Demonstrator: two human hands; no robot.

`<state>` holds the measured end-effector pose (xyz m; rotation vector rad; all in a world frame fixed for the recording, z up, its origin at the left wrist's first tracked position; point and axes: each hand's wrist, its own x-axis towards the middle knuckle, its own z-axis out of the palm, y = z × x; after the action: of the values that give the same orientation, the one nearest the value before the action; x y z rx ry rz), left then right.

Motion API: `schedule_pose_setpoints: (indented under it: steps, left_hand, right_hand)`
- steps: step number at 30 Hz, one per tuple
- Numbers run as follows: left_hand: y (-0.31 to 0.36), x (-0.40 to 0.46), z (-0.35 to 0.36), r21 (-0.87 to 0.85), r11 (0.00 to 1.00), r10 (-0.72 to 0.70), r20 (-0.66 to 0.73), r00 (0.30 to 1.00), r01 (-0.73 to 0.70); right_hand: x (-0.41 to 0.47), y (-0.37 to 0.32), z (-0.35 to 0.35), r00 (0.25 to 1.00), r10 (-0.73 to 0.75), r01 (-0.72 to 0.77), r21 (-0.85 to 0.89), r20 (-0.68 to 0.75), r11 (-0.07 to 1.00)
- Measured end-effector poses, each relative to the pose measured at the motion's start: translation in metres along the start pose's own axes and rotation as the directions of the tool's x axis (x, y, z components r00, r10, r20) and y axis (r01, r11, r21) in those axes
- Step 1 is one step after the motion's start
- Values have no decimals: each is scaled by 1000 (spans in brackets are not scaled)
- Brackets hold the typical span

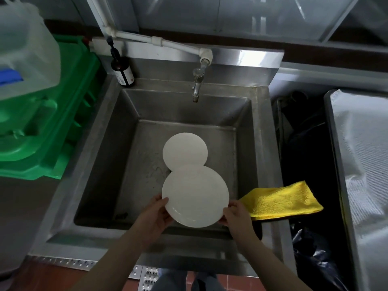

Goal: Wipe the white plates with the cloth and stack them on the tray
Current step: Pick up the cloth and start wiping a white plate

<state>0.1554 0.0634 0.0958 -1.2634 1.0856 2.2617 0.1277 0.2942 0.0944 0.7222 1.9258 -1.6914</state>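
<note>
Subject works bare-handed: left hand (154, 217) and right hand (237, 218) carry no gloves, rings, watch or wristband that can be made out. Both forearms are uncovered along their whole visible length, from the wrists back to the bottom edge of the view, with no sleeve cuff showing on either side. Below the arms, at the bottom centre, the legs are clothed in blue-grey trousers (174, 280) of denim-like cloth; the footwear is out of view.

plate (184, 151) in sink (260, 143), cloth (281, 201) right
</note>
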Motion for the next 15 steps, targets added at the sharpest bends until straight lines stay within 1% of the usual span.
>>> schedule_pose_setpoints:
  steps: [3, 8, 11, 15]
  left_hand:
    - [0, -7, 6, 13, 997, 71, 19, 997, -71]
    - [1, -15, 13, 59, 985, 161, 21, 987, -162]
    - [-1, -17, 14, 59, 984, 168, 28, 985, -170]
    - [-3, -17, 15, 46, 985, 170, -21, 985, -169]
  right_hand:
    - [-4, 3, 0, 1000, -14, 14, 67, 6, 998]
    - [-10, 6, -4, 999, -33, 31, 112, 18, 993]
    - [-13, 7, -10, 998, -39, 32, 132, 53, 991]
    - [-18, 5, -20, 994, -62, 55, 80, 95, 995]
